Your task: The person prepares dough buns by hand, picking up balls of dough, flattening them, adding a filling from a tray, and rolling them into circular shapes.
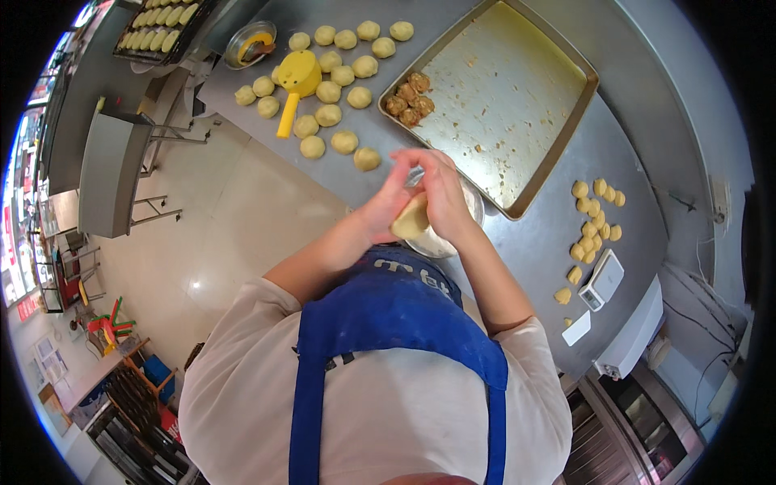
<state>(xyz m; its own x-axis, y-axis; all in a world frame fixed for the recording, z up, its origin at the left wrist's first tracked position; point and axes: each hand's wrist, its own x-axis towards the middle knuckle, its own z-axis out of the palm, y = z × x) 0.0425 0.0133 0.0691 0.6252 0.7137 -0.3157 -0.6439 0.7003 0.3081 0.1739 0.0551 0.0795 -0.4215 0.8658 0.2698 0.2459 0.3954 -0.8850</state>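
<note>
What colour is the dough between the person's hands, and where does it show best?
The dough is pale yellow; it shows in the head view.

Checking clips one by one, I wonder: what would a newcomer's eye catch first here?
Probably the large metal tray at upper right, brown clumps bunched in its left corner. Next, the bright yellow scoop amid pale dough balls at upper left. Then, at centre, the left hand and right hand holding a piece of dough between them.
</note>
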